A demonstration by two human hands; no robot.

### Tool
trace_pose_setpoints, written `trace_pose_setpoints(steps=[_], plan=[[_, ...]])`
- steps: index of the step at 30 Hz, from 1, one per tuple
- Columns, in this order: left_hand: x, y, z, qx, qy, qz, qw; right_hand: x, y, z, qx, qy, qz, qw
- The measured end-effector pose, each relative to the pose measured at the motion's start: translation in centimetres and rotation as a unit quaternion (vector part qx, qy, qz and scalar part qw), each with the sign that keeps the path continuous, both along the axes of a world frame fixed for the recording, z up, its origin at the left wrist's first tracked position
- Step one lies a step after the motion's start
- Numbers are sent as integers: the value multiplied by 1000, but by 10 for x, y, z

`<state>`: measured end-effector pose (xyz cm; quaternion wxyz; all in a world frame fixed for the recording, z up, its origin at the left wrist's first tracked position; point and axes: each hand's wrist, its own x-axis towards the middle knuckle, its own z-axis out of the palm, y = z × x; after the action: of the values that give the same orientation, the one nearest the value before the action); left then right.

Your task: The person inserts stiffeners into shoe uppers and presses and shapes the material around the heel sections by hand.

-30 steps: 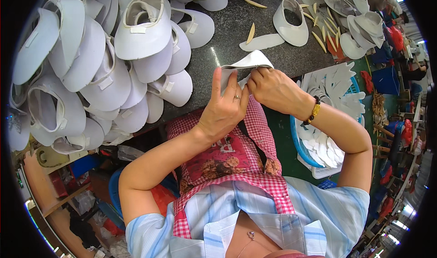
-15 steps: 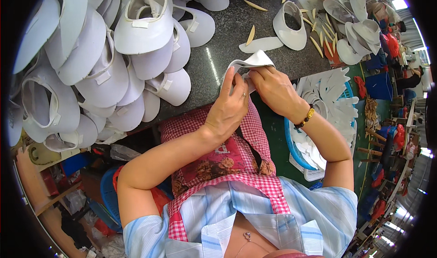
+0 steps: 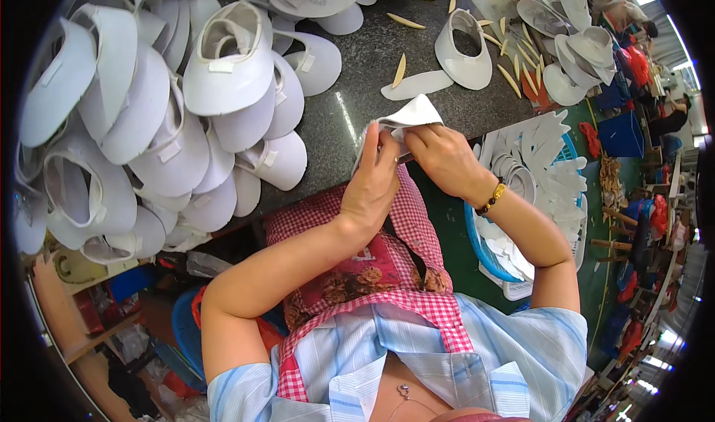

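Observation:
Between my two hands, above the near edge of the dark table, is a white sun visor [image 3: 418, 110], folded and tilted, with part of its band hidden by my fingers. My left hand [image 3: 366, 191] grips its left side, fingers pointing up. Closed on the visor's near edge, my right hand [image 3: 439, 157] has its fingertips bent in and partly out of sight. Beyond them on the table, a finished-looking white visor [image 3: 445, 61] stands beside a loose flat white brim piece [image 3: 418, 84]. Thin cream crescent strips [image 3: 400, 70] are scattered around these.
Stacked white visors [image 3: 231, 72] crowd the table's left side, some overhanging its front edge. To my right, a blue basket [image 3: 484, 247] holds white cut pieces. More visors [image 3: 588, 57] are heaped at the far right. A red checked apron [image 3: 406, 303] covers my lap.
The view has shifted slightly, so the table things appear a little lower and further left. Both hands keep hold of the visor, whose raised part looks slightly turned.

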<state>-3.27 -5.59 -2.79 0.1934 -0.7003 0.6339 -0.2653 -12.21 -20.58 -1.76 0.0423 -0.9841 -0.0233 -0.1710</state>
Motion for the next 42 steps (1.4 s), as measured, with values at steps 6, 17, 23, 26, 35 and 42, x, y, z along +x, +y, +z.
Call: trace_pose_setpoints(steps=[6,17,23,26,35,42], plan=[[3,3,-7,4,-52,-21,998,-3,4,-4,84,4,-15,996],[25,19,8,-5,134,-88,987,1,8,-4,-26,24,0,999],[32,23,-2,-66,69,-146,985,-2,14,-5,133,4,-42,990],[30,22,1,-48,104,-108,988,-3,10,-15,103,-73,16,992],[48,19,-12,-179,286,-142,930,-4,10,-17,49,2,42,998],[60,26,-14,-154,235,-219,934,-4,16,-13,40,-32,10,999]])
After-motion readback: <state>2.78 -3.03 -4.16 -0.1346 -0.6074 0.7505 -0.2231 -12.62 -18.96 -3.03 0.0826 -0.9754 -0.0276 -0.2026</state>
